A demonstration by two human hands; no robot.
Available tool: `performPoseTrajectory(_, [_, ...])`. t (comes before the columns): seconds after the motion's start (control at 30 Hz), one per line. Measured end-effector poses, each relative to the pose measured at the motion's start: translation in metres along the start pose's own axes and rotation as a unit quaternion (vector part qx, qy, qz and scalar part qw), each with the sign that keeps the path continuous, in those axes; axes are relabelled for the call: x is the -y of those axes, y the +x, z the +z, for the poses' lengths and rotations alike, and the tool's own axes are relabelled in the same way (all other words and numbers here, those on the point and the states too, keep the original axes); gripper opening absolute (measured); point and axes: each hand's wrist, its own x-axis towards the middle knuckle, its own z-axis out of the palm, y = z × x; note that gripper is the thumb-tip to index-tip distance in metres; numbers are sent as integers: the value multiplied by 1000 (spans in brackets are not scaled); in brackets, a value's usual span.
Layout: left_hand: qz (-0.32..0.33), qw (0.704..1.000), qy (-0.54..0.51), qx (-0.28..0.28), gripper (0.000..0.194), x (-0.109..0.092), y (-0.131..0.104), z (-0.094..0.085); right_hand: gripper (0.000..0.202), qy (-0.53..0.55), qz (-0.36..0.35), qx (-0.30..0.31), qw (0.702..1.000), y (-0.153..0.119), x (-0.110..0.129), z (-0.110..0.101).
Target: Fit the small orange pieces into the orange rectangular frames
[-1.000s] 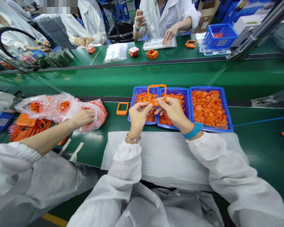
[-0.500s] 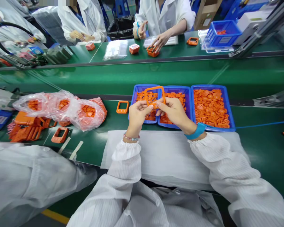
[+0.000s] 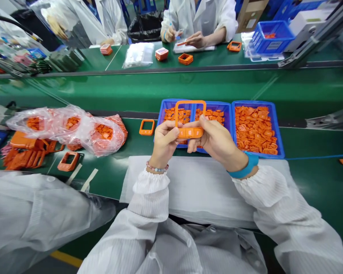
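An orange frame [image 3: 190, 132] with a large rectangular opening is held upright between my two hands, in front of the blue trays. My left hand [image 3: 165, 142] grips its lower left corner between thumb and fingers. At the lower right corner, my right hand [image 3: 214, 140] pinches the same frame. Behind it, the left blue tray [image 3: 161, 110] and the middle blue tray [image 3: 230, 118] hold small orange pieces, partly hidden by my hands. The right blue tray [image 3: 278, 131] is full of similar pieces. White sheeting [image 3: 200, 186] lies below my wrists.
Another orange frame [image 3: 146, 127] lies left of the trays. Further left are plastic bags [image 3: 85, 133] of orange parts and a thicker orange housing [image 3: 68, 161]. Across the green divider [image 3: 148, 87], a person's hands [image 3: 196, 39] work at the far bench. A person's sleeve [image 3: 40, 213] is at left.
The held frame has turned to face me more squarely, showing its lower bar. My right hand has shifted slightly right and down. Across the bench, a person's hand has left an orange housing.
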Motion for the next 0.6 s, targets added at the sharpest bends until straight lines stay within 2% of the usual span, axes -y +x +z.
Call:
performPoseTrajectory(0.17, [-7,999,27,44,65,-5,-7,0,82,0,3,1,1000,-10,4,7])
performPoseTrajectory(0.43, [-6,998,5,60,65,-6,-8,0,86,-4,15,-4,1000,-14,7,12])
performPoseTrajectory(0.6, [-11,998,4,66,66,-5,-7,0,80,-14,-11,-16,1000,-17,8,13])
